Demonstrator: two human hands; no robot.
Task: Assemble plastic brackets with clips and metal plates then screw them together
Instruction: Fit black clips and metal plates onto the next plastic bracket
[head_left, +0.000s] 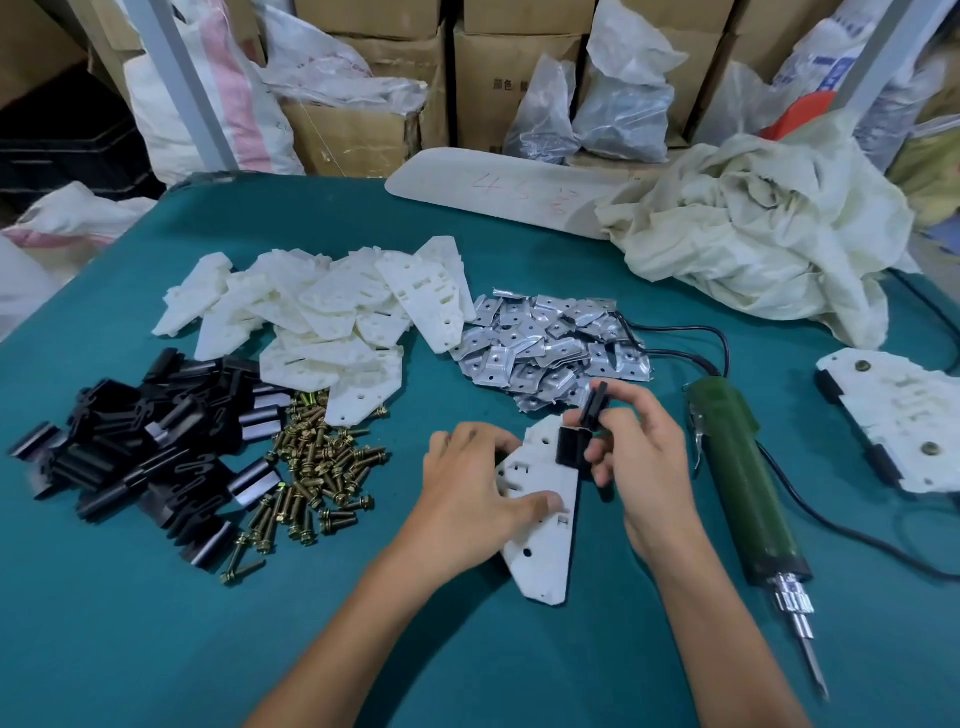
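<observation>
Working on a teal table (156, 623), with everything within reach.

Treat the bracket (540, 525) as light and stiff moulded plastic, likely to skate on the table unless pinned. Take by the flat face and long edges, clear of the slots. Find it lying flat, low of centre, at 5 o'clock from the loose bracket pile (322, 312). Looks off-white, long and tapered, cut with rectangular slots and round screw holes. Held now by the left hand (467, 493), thumb across the face, fingers bent over the left edge.

Treat the clip (595, 408) as small, rigid and glossy, probably slick. Pinch by its side walls. Pinched so now by the right hand (639, 447), at the bracket's 1 o'clock edge. Looks black, folded into a channel. Cannot tell whether seated yet.

Expect the plates (550, 343), at 12 o'clock from the bracket, to be thin and sharp-edged. Expect the screws (317, 467), at 9 o'clock, to roll.
</observation>
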